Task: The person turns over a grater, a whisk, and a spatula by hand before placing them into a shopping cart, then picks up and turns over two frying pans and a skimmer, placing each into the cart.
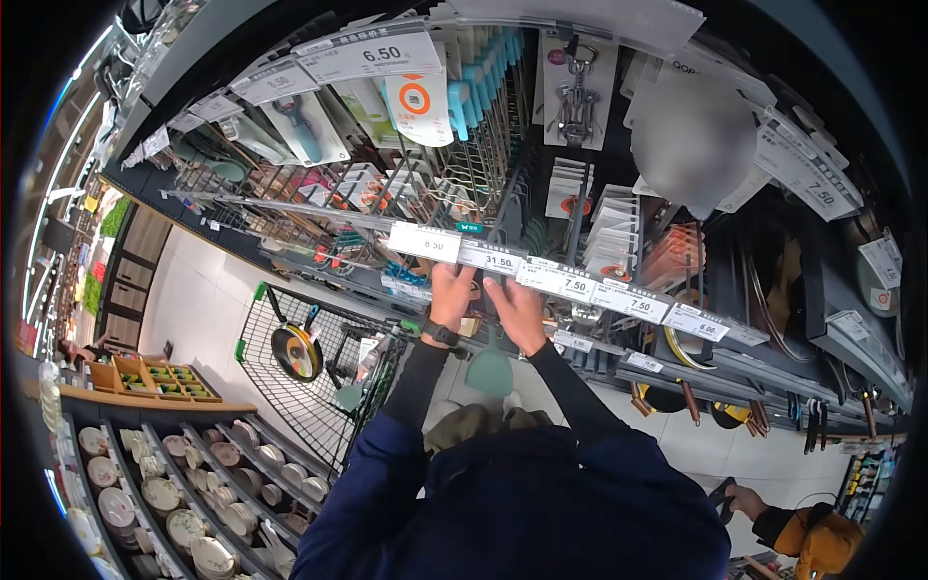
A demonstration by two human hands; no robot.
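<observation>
Up at the price-tag rail (541, 275), both hands are raised close together; the left hand (451, 295), a watch (440, 334) on its wrist, and the right hand (517, 314) have their fingers at the rail's edge, though whether either grip is closed on anything I cannot tell; a teal spatula (490, 370) hangs just below them, seemingly not yet taken down; a frying pan (295, 353) already lies in the cart (261, 387) beside; pale floor tiles (193, 290) run underneath, plates (145, 493) are racked lower left, and another person's hand (744, 501) shows lower right.
</observation>
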